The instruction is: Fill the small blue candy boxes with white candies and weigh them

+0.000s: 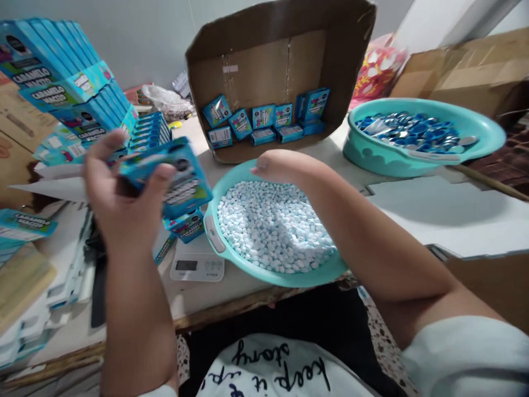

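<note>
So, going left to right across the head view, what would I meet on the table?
Stacked blue boxes → small white scale → turquoise basin of white pieces → turquoise basin of blue and silvery pieces.

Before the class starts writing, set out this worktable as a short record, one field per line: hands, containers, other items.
Left hand: left hand holding a blue printed cardboard box
Right hand: right hand at the far rim of the near basin; contact unclear
Near basin: round turquoise plastic basin, holding small pale pieces
Far-right basin: turquoise oval basin, holding blue and silvery pieces
Carton: open brown cardboard carton, small blue boxes inside
Left side: stacked blue printed boxes
Scale: white digital scale, left of the near basin
</note>
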A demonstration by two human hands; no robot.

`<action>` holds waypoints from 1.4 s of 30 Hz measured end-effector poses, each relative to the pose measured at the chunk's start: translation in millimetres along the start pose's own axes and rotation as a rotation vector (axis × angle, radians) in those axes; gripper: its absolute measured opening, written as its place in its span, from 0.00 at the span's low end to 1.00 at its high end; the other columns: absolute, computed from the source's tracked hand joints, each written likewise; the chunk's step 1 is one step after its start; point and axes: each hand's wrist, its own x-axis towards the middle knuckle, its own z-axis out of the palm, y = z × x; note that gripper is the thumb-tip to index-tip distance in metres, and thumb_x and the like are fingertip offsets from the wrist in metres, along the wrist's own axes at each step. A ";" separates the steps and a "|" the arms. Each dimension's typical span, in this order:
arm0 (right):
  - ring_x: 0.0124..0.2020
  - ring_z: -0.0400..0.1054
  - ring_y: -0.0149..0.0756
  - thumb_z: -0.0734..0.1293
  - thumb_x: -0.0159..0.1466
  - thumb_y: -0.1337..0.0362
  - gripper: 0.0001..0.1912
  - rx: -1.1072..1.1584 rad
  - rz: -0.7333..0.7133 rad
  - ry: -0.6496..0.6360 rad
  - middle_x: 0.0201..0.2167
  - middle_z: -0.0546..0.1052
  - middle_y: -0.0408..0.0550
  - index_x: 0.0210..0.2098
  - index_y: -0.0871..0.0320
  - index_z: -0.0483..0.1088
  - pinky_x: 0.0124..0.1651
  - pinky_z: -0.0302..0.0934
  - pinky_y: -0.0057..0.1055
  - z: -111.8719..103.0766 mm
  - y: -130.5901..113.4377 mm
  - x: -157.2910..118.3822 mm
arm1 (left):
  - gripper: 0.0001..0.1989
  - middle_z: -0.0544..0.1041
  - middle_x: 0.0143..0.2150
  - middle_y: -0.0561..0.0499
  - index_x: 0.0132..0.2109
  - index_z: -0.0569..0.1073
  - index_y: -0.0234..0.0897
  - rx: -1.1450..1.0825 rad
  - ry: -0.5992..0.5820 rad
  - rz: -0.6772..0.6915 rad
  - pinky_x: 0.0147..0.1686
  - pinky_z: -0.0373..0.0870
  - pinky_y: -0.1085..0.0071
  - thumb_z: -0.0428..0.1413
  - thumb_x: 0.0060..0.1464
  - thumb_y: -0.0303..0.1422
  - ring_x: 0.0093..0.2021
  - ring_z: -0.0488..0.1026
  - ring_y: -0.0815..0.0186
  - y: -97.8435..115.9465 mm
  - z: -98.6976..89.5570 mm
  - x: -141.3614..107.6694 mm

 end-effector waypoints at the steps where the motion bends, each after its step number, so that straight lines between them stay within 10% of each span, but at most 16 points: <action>1: 0.39 0.75 0.45 0.63 0.72 0.56 0.18 -0.019 -0.047 -0.073 0.37 0.79 0.57 0.41 0.64 0.79 0.45 0.67 0.40 2.7 -3.9 -2.1 | 0.37 0.74 0.46 0.49 0.52 0.70 0.33 0.000 0.037 0.018 0.49 0.72 0.68 0.74 0.41 0.48 0.43 0.73 0.67 -4.5 -19.3 7.5; 7: 0.34 0.74 0.40 0.75 0.61 0.53 0.17 -0.057 -0.124 -0.128 0.40 0.81 0.52 0.42 0.60 0.80 0.38 0.67 0.34 16.2 -20.4 -10.2 | 0.43 0.73 0.42 0.51 0.44 0.71 0.36 0.009 0.239 -0.077 0.48 0.70 0.67 0.74 0.25 0.57 0.40 0.70 0.67 -57.2 -78.9 4.9; 15: 0.57 0.70 0.42 0.65 0.71 0.61 0.18 0.126 -0.379 0.282 0.57 0.74 0.55 0.57 0.60 0.72 0.60 0.65 0.36 19.4 -45.3 -11.8 | 0.40 0.66 0.36 0.54 0.43 0.66 0.36 -0.173 0.391 -0.038 0.52 0.70 0.64 0.73 0.30 0.55 0.42 0.69 0.65 -78.4 -77.2 -5.9; 20: 0.62 0.66 0.50 0.69 0.67 0.57 0.29 0.300 -0.694 0.163 0.64 0.68 0.60 0.65 0.59 0.67 0.63 0.61 0.48 51.1 -70.7 -12.9 | 0.37 0.65 0.36 0.54 0.43 0.66 0.38 -0.122 0.374 -0.055 0.52 0.70 0.65 0.71 0.34 0.55 0.42 0.69 0.66 -69.8 -73.5 -10.9; 30: 0.68 0.59 0.54 0.75 0.59 0.55 0.37 0.386 -0.538 0.008 0.55 0.77 0.57 0.65 0.55 0.66 0.73 0.32 0.63 65.2 -103.1 -11.0 | 0.35 0.65 0.35 0.55 0.42 0.68 0.38 -0.041 0.279 -0.138 0.37 0.66 0.73 0.71 0.36 0.57 0.31 0.61 0.72 -58.6 -54.6 -23.7; 34: 0.61 0.68 0.50 0.76 0.59 0.57 0.23 0.584 -0.549 0.013 0.50 0.79 0.50 0.51 0.56 0.72 0.72 0.40 0.62 67.1 -105.4 -10.0 | 0.37 0.67 0.39 0.54 0.44 0.66 0.39 0.054 0.270 -0.091 0.43 0.71 0.69 0.68 0.37 0.61 0.35 0.66 0.69 -56.2 -48.7 -25.1; 39: 0.52 0.71 0.39 0.72 0.63 0.64 0.20 0.961 -0.544 0.185 0.49 0.77 0.52 0.52 0.62 0.68 0.56 0.66 0.36 51.2 -94.8 -7.2 | 0.36 0.68 0.50 0.48 0.47 0.65 0.40 -0.111 0.561 0.158 0.61 0.66 0.63 0.67 0.42 0.59 0.57 0.68 0.61 -57.0 -48.8 -19.0; 42: 0.50 0.71 0.38 0.70 0.65 0.61 0.19 0.995 -0.430 0.289 0.48 0.76 0.51 0.52 0.61 0.66 0.49 0.68 0.32 36.2 -81.9 -4.6 | 0.37 0.69 0.51 0.49 0.50 0.66 0.41 -0.080 0.467 0.153 0.60 0.67 0.63 0.67 0.42 0.59 0.56 0.69 0.60 -57.5 -50.7 -22.0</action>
